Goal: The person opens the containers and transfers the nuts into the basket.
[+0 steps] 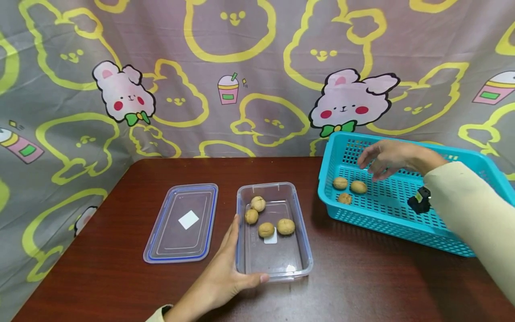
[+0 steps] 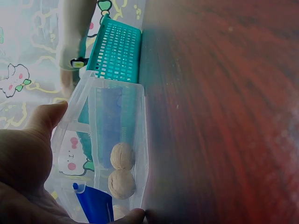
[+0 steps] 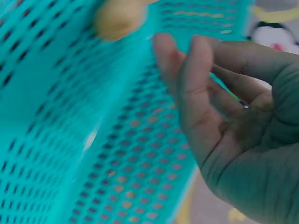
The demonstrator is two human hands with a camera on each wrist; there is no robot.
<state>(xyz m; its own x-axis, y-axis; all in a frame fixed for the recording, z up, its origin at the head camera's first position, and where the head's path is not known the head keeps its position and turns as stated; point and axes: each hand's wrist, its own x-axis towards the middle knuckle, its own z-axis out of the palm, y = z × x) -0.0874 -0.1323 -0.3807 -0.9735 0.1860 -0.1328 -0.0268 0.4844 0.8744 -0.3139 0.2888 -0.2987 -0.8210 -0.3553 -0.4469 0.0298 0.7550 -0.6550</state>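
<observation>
The right sleeve [image 1: 466, 201] hides part of the turquoise basket [image 1: 382, 222]; one walnut [image 3: 120, 19] blurs, cut off by the right wrist view's edge.

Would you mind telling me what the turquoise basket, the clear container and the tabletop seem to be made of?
Turquoise basket: probably moulded plastic, slightly glossy, judging by its even colour and regular perforations.
Clear container: likely rigid plastic, smooth and shiny; its walls are see-through and catch highlights.
Tabletop: dark reddish-brown, satin; grain-like streaks suggest varnished wood, though laminate is possible.
</observation>
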